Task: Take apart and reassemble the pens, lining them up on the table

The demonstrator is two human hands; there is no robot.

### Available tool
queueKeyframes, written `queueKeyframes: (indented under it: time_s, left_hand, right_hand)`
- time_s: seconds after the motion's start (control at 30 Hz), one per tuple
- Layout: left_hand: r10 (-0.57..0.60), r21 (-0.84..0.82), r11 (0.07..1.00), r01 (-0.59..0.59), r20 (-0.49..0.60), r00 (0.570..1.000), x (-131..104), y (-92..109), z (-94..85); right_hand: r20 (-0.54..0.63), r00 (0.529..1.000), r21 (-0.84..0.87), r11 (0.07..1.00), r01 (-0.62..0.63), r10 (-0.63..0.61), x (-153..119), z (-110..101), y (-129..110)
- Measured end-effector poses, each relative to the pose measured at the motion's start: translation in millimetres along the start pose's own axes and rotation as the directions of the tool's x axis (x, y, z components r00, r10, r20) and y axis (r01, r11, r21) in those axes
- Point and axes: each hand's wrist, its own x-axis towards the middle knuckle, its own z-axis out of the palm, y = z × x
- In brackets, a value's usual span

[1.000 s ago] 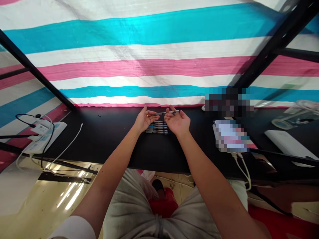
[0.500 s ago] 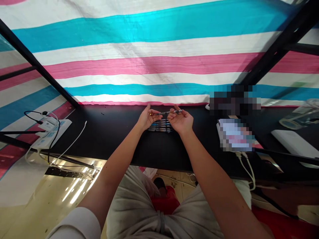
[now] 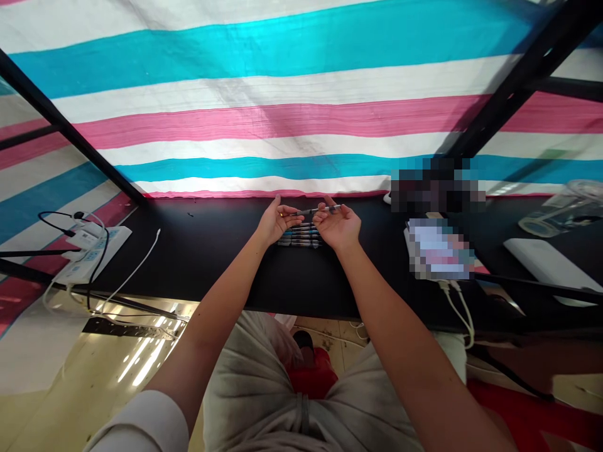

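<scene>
Both hands hold one slim dark pen (image 3: 308, 213) level above the black tabletop (image 3: 207, 251). My left hand (image 3: 274, 221) pinches its left end between thumb and fingers. At its other end, the fingers of my right hand (image 3: 340, 226) are closed round the light, patterned part of the barrel. Directly below lies a row of several similar pens (image 3: 298, 238) side by side, some with blue parts. My right hand hides the right ends of that row.
On the left sits a white power strip (image 3: 97, 254) with plugs and a loose white cable (image 3: 136, 270). To the right are a blurred phone (image 3: 440, 248) with cables, a white box-like object (image 3: 549, 267) and a clear container (image 3: 560, 210). A striped sheet (image 3: 264, 119) hangs behind.
The camera view has shifted slightly. Both hands keep the same hold on the pen, which looks almost unchanged in position over the row.
</scene>
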Motion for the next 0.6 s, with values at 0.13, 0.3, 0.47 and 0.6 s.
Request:
queueKeyframes:
  time_s: [0.13, 0.3, 0.47, 0.6]
  left_hand:
    - [-0.005, 0.002, 1.0, 0.005, 0.0, 1.0, -0.7, 0.5, 0.9]
    - [-0.02, 0.005, 1.0, 0.02, -0.01, 1.0, -1.4, 1.2, 2.3]
    - [-0.008, 0.012, 1.0, 0.008, 0.011, 1.0, -1.5, 0.4, 2.6]
    - [-0.008, 0.023, 1.0, 0.007, 0.012, 1.0, -1.3, -0.1, 1.9]
  right_hand:
    - [-0.015, 1.0, -0.015, 1.0, -0.002, 0.002, -0.5, -0.7, -0.9]
    - [-0.023, 1.0, -0.051, 0.999, 0.006, -0.007, 0.0, -4.0, -2.0]
    - [-0.037, 0.999, -0.125, 0.992, 0.034, -0.039, 0.1, -4.7, -1.9]
    - [-0.013, 0.998, -0.158, 0.986, 0.051, -0.053, 0.1, -4.2, -2.1]
